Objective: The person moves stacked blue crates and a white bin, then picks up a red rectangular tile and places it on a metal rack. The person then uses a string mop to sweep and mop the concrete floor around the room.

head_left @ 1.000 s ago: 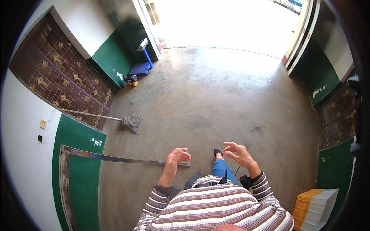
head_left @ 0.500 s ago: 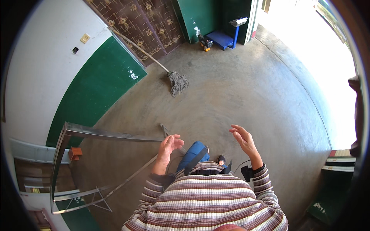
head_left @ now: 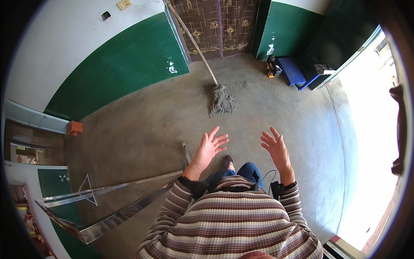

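Note:
My left hand [head_left: 208, 150] is raised in front of me with its fingers spread and nothing in it. Level with it, my right hand [head_left: 277, 151] is also held up, fingers apart and bare. Beyond both hands a grey string mop [head_left: 222, 101] rests its head on the floor, its long wooden handle leaning up toward the curtained doorway. To the left of my left arm stands a shiny metal frame [head_left: 125, 211] of square tubing; my sleeve hides part of it.
A blue platform scale [head_left: 292, 72] stands at the far right by the bright doorway [head_left: 371, 108], beside a black-and-orange tool [head_left: 272, 68]. A reddish-brown block [head_left: 74, 127] sits by the left wall. Patterned brown curtains [head_left: 224, 30] hang ahead. Concrete floor [head_left: 146, 125] lies between.
The view has turned, and the metal frame has passed from my left to lower left, behind my arm. I have stepped forward; both hands are raised slightly higher, and the mop appears nearer.

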The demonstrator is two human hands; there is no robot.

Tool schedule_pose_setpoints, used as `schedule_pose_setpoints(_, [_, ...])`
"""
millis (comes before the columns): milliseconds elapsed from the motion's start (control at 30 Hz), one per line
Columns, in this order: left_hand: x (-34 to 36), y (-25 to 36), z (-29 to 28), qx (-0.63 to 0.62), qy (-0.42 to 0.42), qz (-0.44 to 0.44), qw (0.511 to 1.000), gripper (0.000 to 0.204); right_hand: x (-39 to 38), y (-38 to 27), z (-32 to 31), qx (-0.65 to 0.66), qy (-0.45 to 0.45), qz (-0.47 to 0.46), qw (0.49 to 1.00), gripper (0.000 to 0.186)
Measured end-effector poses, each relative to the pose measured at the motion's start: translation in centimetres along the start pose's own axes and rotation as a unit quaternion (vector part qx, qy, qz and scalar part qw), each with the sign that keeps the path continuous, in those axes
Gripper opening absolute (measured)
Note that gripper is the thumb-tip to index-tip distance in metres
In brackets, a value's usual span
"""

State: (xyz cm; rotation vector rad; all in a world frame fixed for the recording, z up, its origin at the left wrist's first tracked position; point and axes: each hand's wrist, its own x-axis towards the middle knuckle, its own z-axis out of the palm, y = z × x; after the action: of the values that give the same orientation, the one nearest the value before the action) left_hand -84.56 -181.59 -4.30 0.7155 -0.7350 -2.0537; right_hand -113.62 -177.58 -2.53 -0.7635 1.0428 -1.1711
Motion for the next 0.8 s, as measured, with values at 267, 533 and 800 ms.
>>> schedule_pose_setpoints(267, [8.9, 6.8, -3.3, -0.057, -0.015, 0.043, 0.997, 0.080, 18.4, -2.4, -0.6, 0.035, -0.077, 0.054, 0.995, 0.068])
schedule_pose_setpoints(533, [13.6, 15.9, -9.4, -0.146, 0.135, 0.143, 0.970, 0.074, 40.8, -3.3, 10.4, 0.085, -0.250, 0.106, 0.959, 0.070])
schedule_pose_setpoints(800, [16.0, 21.5, -15.8, -0.193, 0.215, 0.191, 0.938, 0.069, 56.1, -1.6, 20.5, 0.063, -0.300, 0.178, 0.935, 0.061])
